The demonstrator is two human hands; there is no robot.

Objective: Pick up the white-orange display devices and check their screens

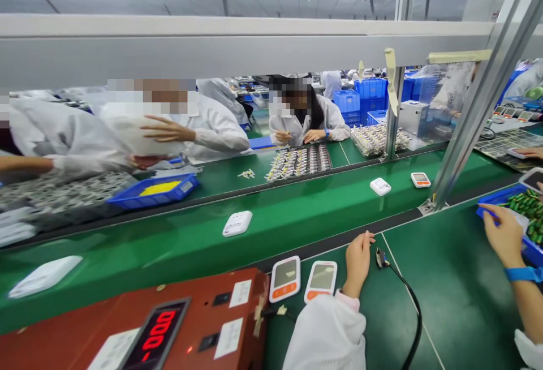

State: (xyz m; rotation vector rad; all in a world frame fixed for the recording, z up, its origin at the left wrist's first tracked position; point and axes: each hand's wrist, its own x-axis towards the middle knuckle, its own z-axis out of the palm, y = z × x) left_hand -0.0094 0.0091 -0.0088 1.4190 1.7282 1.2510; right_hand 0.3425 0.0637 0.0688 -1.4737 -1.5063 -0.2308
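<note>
My left hand (pixel 358 259) rests on the green bench beside the dark ledge, its fingers loosely bent with nothing visible in them. Just right of it lies a connector (pixel 381 258) on a black cable, apart from the fingers. Left of my wrist are two white meters with grey screens and orange buttons, one meter (pixel 285 278) and a second meter (pixel 321 281), partly behind my sleeve. My right hand (pixel 504 235), with a blue wristband, reaches to the edge of a blue bin (pixel 487 210) of green cylindrical cells (pixel 530 209); its thumb and index finger are apart.
A red-brown instrument box (pixel 203 302) with a lit red display fills the lower left. Beyond the ledge, a green conveyor (pixel 169 257) carries several white devices (pixel 237 223). A slanted metal post (pixel 479 87) stands right. Co-workers (pixel 303 115) sit opposite; another person's hand (pixel 533 153) shows far right.
</note>
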